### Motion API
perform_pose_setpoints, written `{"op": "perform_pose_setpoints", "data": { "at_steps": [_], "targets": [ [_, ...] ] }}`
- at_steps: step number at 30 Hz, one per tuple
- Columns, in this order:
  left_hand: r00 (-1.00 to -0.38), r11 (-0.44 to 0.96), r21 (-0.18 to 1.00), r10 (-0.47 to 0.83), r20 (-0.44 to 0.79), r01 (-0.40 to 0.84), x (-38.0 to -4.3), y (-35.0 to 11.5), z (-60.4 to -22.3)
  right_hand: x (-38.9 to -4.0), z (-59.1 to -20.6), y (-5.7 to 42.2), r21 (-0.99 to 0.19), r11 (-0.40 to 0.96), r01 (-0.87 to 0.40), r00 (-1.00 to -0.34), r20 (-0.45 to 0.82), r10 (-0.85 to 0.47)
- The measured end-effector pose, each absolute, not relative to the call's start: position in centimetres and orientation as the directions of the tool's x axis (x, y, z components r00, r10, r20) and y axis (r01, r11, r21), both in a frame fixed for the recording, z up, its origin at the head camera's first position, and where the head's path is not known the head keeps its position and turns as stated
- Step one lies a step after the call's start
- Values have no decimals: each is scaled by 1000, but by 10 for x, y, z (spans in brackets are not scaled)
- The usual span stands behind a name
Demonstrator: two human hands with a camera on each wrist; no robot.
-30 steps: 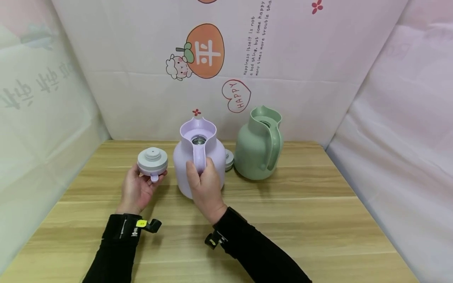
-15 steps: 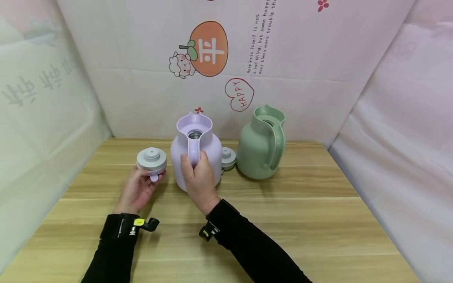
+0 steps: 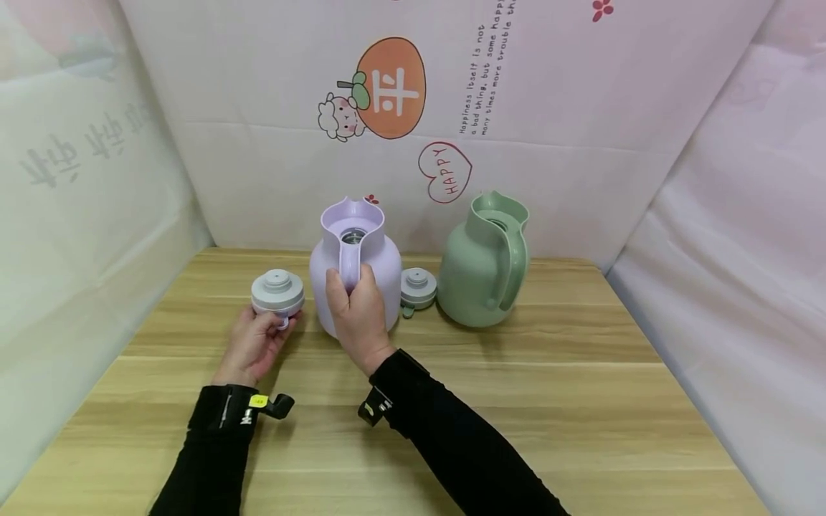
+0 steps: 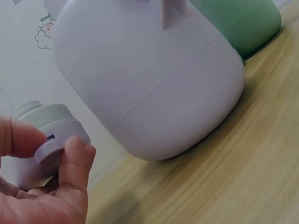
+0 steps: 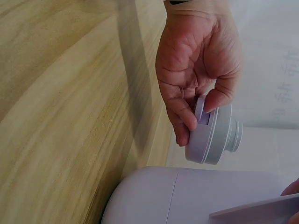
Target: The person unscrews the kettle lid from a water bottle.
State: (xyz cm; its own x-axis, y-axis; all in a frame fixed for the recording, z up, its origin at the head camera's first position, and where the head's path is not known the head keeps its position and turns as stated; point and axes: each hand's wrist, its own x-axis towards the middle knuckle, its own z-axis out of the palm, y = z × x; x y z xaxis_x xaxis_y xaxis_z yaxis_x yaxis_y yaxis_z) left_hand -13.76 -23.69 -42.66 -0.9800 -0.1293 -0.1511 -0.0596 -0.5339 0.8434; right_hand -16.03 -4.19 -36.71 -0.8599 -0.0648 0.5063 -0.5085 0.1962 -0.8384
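Observation:
My left hand (image 3: 250, 350) holds a jug lid (image 3: 277, 290) above the table, its grey threaded plug facing up. Thumb and fingers pinch near the lid's lilac tab (image 4: 48, 155), seen closely in the left wrist view. With my right hand (image 3: 363, 319) I grip the handle (image 3: 350, 259) of a lilac thermos jug (image 3: 320, 283). That jug stands upright and lidless, showing a metallic neck inside; its base rests on the table in the left wrist view. The lid is left of the jug, apart from it.
A green thermos jug (image 3: 474, 269), also lidless, stands at the back right. Between the jugs lies a second grey lid (image 3: 418, 288) with a green tab, partly behind the lilac jug. A printed cloth (image 3: 548, 179) hangs behind the wooden table (image 3: 548, 408).
My right hand has moved the lilac jug back and slightly left, so more of the second lid shows. My left thumb has shifted over the lid's tab. The head view has turned slightly.

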Motion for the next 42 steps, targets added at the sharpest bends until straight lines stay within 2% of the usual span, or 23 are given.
{"op": "perform_pose_setpoints", "data": {
  "at_steps": [9, 22, 35, 42],
  "targets": [
    [-963, -512, 851, -151, -224, -117, -141, -241, -433, -172, -365, -51, -848, 195, -492, -870, 483, -96],
    [-957, -441, 887, -173, -233, -136, -150, -241, -441, -190, -365, -59, -844, 217, -490, -871, 483, -86],
    [-947, -431, 887, -179, -266, -167, -158, -245, -438, -201, -364, -63, -847, 231, -478, -877, 473, -81],
    [-930, -409, 895, -225, -290, -180, -166, -248, -434, -205, -365, -65, -837, 246, -489, -869, 490, -62]
  ]
}}
